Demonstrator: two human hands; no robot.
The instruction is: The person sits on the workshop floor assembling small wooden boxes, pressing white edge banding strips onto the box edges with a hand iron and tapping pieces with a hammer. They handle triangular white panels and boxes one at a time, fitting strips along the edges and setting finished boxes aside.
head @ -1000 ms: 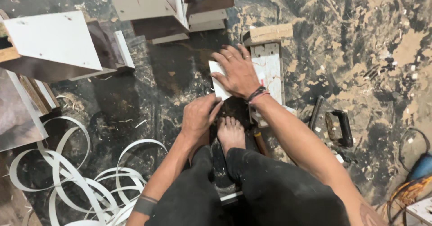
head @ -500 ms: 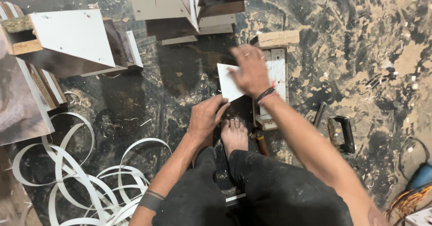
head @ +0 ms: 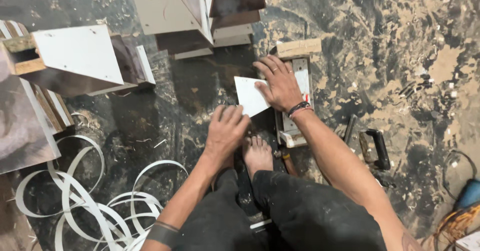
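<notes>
A small white laminate piece (head: 248, 96) lies tilted on the dark floor beside a long narrow white board (head: 298, 112). My right hand (head: 279, 82) lies flat across both, fingers spread, pressing down on them. My left hand (head: 226, 131) rests knuckles-up on the floor at the lower corner of the white piece, fingers curled over something hidden beneath. My bare foot (head: 258, 153) sits just below the hands. A short wooden block (head: 299, 47) lies at the far end of the narrow board.
Coiled white edge-banding strips (head: 85, 201) lie at lower left. Cabinet boxes and panels (head: 80, 61) stand at left, stacked boards (head: 200, 11) at top. A black-handled tool (head: 375, 148) lies at right, a blue power tool (head: 470, 193) at far right. Sawdust covers the floor.
The white piece has slid from under my right palm to the left and now lies tilted. My left hand has stayed by my foot.
</notes>
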